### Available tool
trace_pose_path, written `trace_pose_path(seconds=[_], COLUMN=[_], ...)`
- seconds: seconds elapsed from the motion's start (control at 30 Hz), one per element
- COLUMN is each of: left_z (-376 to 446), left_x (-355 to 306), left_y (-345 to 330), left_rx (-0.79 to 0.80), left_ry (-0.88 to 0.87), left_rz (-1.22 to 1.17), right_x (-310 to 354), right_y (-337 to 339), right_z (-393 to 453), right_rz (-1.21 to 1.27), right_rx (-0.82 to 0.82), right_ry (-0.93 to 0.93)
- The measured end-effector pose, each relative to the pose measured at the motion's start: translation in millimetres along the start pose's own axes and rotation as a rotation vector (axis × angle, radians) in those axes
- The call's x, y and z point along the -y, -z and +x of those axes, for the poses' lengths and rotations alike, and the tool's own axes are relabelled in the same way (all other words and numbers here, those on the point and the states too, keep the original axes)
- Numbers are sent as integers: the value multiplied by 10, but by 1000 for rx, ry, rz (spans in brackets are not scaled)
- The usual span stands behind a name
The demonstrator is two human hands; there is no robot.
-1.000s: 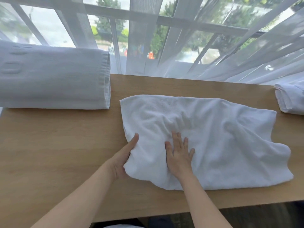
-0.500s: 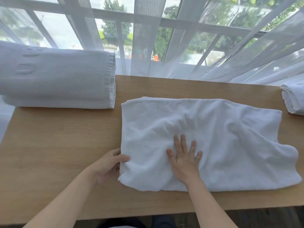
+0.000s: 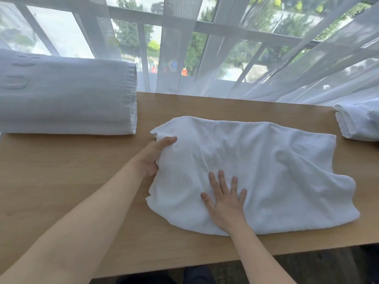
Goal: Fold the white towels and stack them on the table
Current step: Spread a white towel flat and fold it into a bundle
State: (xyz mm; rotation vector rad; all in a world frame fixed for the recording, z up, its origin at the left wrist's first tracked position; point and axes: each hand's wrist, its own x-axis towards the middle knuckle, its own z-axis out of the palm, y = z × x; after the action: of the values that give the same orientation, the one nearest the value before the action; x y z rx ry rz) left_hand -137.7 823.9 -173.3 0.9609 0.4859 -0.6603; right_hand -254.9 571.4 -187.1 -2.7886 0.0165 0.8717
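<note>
A rumpled white towel (image 3: 276, 171) lies spread across the middle of the wooden table (image 3: 61, 181). My left hand (image 3: 151, 156) grips its left edge, thumb on top and fingers tucked under, and that edge is raised off the table. My right hand (image 3: 225, 199) lies flat on the towel's near middle with fingers straight and spread. A stack of folded white towels (image 3: 65, 95) sits at the table's back left.
Another white towel bundle (image 3: 359, 121) rests at the table's right edge, partly out of view. Sheer curtains (image 3: 266, 68) hang along the table's far edge before a window. The table's near edge runs just below my forearms.
My left hand has moved from the towel's near left corner up along the left edge and has lifted that edge. My right hand has stayed pressed flat on the towel.
</note>
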Motion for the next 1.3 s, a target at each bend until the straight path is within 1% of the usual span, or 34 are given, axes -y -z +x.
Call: trace_pose_path(seconds=[0.1, 0.13, 0.17, 0.2, 0.23, 0.3, 0.37, 0.43, 0.47, 0.53, 0.6, 0.67, 0.77, 0.87, 1.0, 1.07, 1.23, 1.3], left_z=[61, 60, 53, 32, 3, -104, -284, -489, -583, -723, -828, -906, -1017, -1117, -1197, -1252, -1326, -1328], left_x=[6, 45, 81, 115, 163, 245, 322, 431, 496, 622, 726, 782, 807, 852, 970, 1046, 1201, 1234], left_y=[145, 209, 270, 337, 408, 512, 555, 532, 505, 458, 458, 502, 519, 445, 435, 456, 518, 566], left_rx=[-154, -222, -296, -354, -385, -361, -218, -61, -13, 38, 67, 62, 26, 21, -165, -191, -130, -144], left_ry=[-289, -358, -380, -350, -282, -112, 28, 122, 148, 193, 264, 296, 262, 150, -38, -103, -108, -103], left_rz=[73, 130, 196, 256, 300, 398, 566, 673, 678, 615, 531, 507, 466, 416, 475, 512, 594, 632], right_x=[16, 19, 24, 32, 41, 69, 122, 198, 243, 349, 434, 458, 436, 444, 459, 458, 476, 483], right_y=[-6, -11, -14, -18, -22, -34, -37, -56, -74, -110, -164, -209, -221, -226, -218, -208, -197, -191], right_z=[4, 10, 20, 32, 35, 62, 92, 116, 125, 140, 141, 157, 194, 199, 205, 209, 212, 213], right_rz=[28, 25, 11, -7, -16, -6, 1, 15, 20, 12, -5, -22, -29, -45, -49, -48, -48, -50], right_rx=[-5, -5, -1, 9, 21, 22, 28, 30, 24, 14, 12, 12, 19, 25, 31, 44, 65, 72], right_ry=[-3, -7, -14, -21, -31, -49, -74, -94, -95, -61, -15, -15, -25, -26, -25, -29, -36, -37])
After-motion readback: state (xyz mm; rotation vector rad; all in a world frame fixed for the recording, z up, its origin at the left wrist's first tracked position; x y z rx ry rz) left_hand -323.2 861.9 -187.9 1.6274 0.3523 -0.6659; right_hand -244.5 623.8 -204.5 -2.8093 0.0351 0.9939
